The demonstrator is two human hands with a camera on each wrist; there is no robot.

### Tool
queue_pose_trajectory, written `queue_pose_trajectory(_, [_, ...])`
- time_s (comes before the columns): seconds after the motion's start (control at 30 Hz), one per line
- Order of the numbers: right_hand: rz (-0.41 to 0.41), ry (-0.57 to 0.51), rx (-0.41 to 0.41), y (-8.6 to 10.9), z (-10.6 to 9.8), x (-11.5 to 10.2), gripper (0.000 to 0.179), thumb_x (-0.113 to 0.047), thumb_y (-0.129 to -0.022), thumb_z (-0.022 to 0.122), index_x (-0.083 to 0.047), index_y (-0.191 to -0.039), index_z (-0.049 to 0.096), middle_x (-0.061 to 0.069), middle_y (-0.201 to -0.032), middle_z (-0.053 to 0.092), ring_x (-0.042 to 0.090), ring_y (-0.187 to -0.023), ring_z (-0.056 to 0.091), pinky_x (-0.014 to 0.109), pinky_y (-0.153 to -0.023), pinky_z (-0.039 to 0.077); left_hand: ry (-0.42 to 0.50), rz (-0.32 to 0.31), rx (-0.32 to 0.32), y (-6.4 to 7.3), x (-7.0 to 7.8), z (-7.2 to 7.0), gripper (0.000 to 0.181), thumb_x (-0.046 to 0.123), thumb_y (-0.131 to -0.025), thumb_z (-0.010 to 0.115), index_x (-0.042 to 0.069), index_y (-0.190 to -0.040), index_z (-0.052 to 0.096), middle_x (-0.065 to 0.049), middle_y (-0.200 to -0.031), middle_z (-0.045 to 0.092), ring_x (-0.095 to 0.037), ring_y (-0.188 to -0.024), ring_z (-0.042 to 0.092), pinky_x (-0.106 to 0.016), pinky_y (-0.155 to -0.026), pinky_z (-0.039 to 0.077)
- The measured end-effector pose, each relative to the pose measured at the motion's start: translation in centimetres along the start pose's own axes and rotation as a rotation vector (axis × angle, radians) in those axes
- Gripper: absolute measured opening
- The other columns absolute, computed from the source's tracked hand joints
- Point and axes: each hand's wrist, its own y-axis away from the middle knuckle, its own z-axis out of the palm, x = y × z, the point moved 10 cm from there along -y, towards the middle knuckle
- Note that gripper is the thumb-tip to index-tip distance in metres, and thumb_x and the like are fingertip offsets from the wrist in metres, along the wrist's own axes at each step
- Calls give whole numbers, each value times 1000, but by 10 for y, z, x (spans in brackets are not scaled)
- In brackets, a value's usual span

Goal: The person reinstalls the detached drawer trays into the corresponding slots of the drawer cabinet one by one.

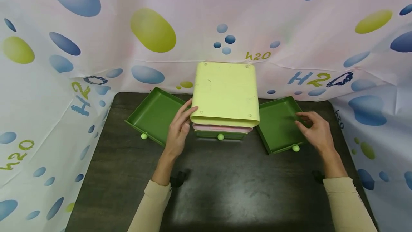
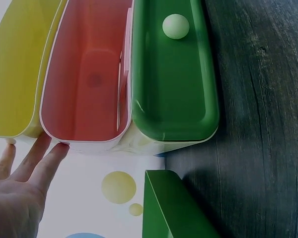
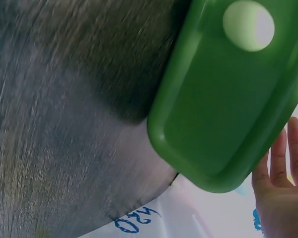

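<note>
A drawer organizer (image 1: pixel 225 92) with a yellow top stands at the back middle of the table. Its yellow compartment (image 2: pixel 15 64) and pink compartment (image 2: pixel 87 74) have no drawer; a green drawer (image 2: pixel 174 84) with a pale round knob fills the lowest. Against the organizer's left side rest the fingertips of my left hand (image 1: pixel 177 131), fingers fairly straight. To its right lies a loose green drawer (image 1: pixel 280 124). My right hand (image 1: pixel 317 131) is at that drawer's right edge, fingers loosely bent; whether they touch it is hard to tell. Another loose green drawer (image 1: pixel 154 114) lies left of the organizer.
A dark wooden table (image 1: pixel 225 189) carries everything. Behind and beside it hangs a white curtain (image 1: pixel 193 28) printed with blue and green spots and H2O lettering. The left drawer's corner lies close to the organizer and my left hand.
</note>
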Motion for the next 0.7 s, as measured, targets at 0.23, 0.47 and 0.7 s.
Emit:
queue_pose_trajectory(0.23, [28,3,-9,-5,0,9,32,-13,-94,70,-2,-124,65,23,-120,58,44,-106,57,60,-86,44,8,-11,-2,1,-6,0,81,58,-103,34,-15,-135,50,-36,-150,31,-26,-74,41,-31,-75,35])
queue_pose_trajectory(0.47, [35,9,6,-6,-4,18,31,-10,-92,71,-2,-122,67,23,-119,57,44,-105,56,59,-85,45,23,-9,-7,9,-37,1,71,55,-104,35,-2,-142,52,-20,-157,31,-21,-99,51,-33,-83,40])
queue_pose_trajectory(0.7, [51,25,-61,-12,-2,27,38,-13,-94,70,1,-129,62,28,-125,50,49,-106,53,63,-81,45,9,-16,-3,10,-42,0,64,55,-105,35,8,-144,53,-12,-158,32,-26,-84,44,-33,-76,35])
